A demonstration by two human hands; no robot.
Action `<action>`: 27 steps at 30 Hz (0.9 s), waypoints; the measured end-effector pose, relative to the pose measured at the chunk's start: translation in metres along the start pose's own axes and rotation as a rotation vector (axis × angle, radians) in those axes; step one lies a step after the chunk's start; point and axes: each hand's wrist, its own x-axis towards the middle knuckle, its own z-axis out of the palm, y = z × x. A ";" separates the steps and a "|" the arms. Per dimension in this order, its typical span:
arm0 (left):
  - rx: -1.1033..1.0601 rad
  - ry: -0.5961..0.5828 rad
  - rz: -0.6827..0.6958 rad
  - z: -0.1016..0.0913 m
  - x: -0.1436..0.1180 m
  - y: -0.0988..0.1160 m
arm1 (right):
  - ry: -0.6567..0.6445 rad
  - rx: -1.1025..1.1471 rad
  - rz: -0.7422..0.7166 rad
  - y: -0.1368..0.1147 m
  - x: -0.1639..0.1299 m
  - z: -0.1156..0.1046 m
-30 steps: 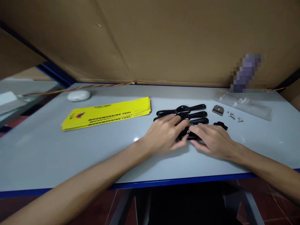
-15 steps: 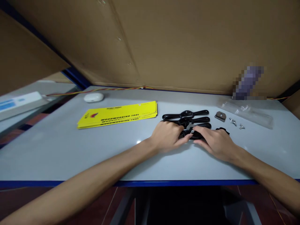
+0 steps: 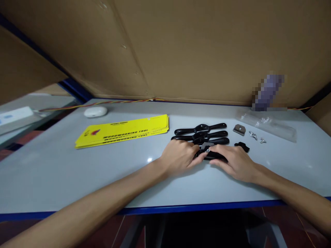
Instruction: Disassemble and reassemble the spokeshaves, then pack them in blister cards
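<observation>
Nearest the front edge of a row of black spokeshaves lies the spokeshave (image 3: 216,156) in my hands. My left hand (image 3: 179,153) is closed around its left handle, with the thumb by the middle. At its right side my right hand (image 3: 236,162) is closed, index fingertip against a small silver screw (image 3: 207,150) and thumb at the near edge. A grey blade (image 3: 207,145) shows at its centre, partly covered by fingers. Behind it are more spokeshaves (image 3: 201,128). To the right are grey blades (image 3: 239,130), black cap pieces (image 3: 242,146) and silver wing screws (image 3: 253,135).
A stack of yellow cards (image 3: 124,129) lies on the left of the grey table (image 3: 103,179), with a white rounded case (image 3: 95,112) behind. A clear plastic bag (image 3: 279,129) lies back right. A cardboard wall (image 3: 193,51) closes off the back.
The camera view has shifted slightly, so the table's contents sit a little more to the left and lower. Both hands stay on the same spokeshave, with little visible finger movement.
</observation>
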 end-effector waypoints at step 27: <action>0.075 0.474 -0.055 -0.016 0.008 -0.027 | 0.136 -0.390 0.210 0.045 0.084 -0.044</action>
